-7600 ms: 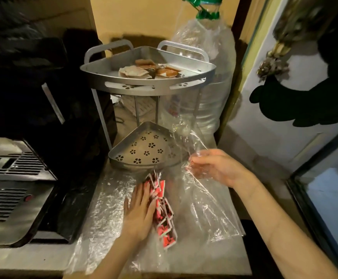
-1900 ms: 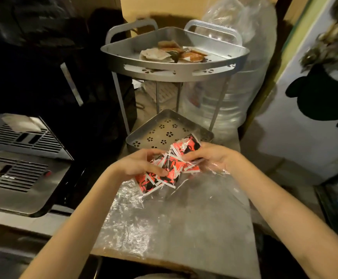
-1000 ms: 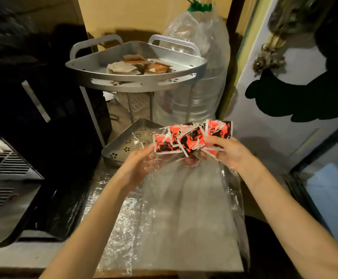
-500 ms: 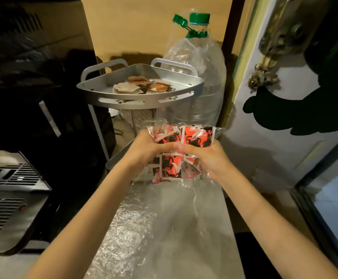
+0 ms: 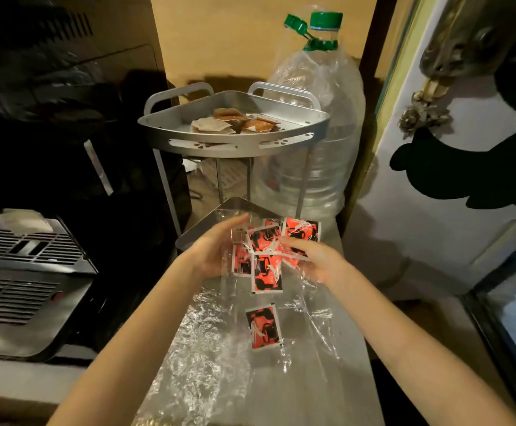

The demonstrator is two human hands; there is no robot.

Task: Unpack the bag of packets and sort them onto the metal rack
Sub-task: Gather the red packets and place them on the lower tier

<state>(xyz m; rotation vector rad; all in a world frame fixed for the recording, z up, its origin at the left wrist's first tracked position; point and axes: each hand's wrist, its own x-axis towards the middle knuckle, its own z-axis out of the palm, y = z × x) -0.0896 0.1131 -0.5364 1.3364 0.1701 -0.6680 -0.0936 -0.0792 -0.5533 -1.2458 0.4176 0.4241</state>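
Packets [image 5: 276, 244] in red, black and white are bunched between two hands just in front of the lower tier [image 5: 207, 221] of the metal rack [image 5: 235, 142], wrapped in parts by the clear plastic bag [image 5: 226, 358]. The cluster is supported from the left by the left hand [image 5: 216, 250], whose fingers are extended and only lightly bent against the plastic and the packets. It is gripped from the right by the right hand [image 5: 315, 259], whose fingers are curled over the outer packets. One packet [image 5: 266, 273] is seen hanging at the bottom of the bunch, upright. A separate fallen packet [image 5: 264, 327] is seen below it, apart from the hands; whether it lies inside the bag or on top of the film cannot be told.

The bag is spread crinkled over a grey counter [image 5: 358, 388] and is drawn up toward the hands. On the rack's upper tier [image 5: 293, 116] a small pile of brown and beige sachets [image 5: 232, 124] is kept near the middle. A large clear water bottle [image 5: 321, 124] with a green cap is stood just behind and to the right of the rack. A grey appliance [image 5: 20, 281] with vent slots is placed to the left of the counter, and a pale door [image 5: 434, 195] is seen at the right.
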